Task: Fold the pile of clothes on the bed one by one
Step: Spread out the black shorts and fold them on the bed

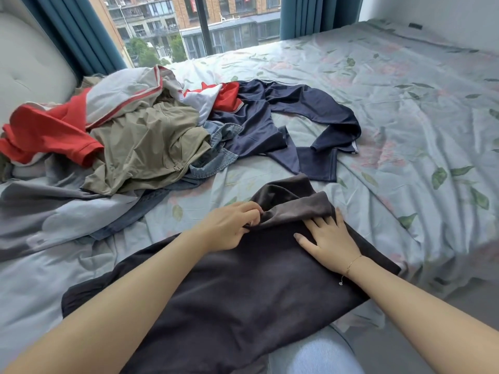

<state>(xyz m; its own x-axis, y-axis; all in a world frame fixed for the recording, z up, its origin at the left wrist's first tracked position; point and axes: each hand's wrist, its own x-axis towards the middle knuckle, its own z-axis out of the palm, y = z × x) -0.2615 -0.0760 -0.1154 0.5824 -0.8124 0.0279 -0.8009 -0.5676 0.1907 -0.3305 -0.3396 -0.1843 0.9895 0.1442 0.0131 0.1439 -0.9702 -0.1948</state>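
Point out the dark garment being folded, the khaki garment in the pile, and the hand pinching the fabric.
dark garment (229, 292): head view, on its flat middle.
khaki garment (151, 147): head view, on its crumpled front.
left hand (229, 228): head view, on the back of the hand.

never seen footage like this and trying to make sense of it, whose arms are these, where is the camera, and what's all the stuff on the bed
There is no machine here. A person wears a camera on the head, looking down and forward, so the arms reaching in from below are their own. This is the only view.

They are working on a dark garment spread on the floral bed sheet. The left hand pinches a fold of it with curled fingers, while the right hand lies flat on it, pressing.

Behind lies the unfolded pile: red, khaki, grey and denim pieces, with a navy garment sprawled beside it. A window is beyond.
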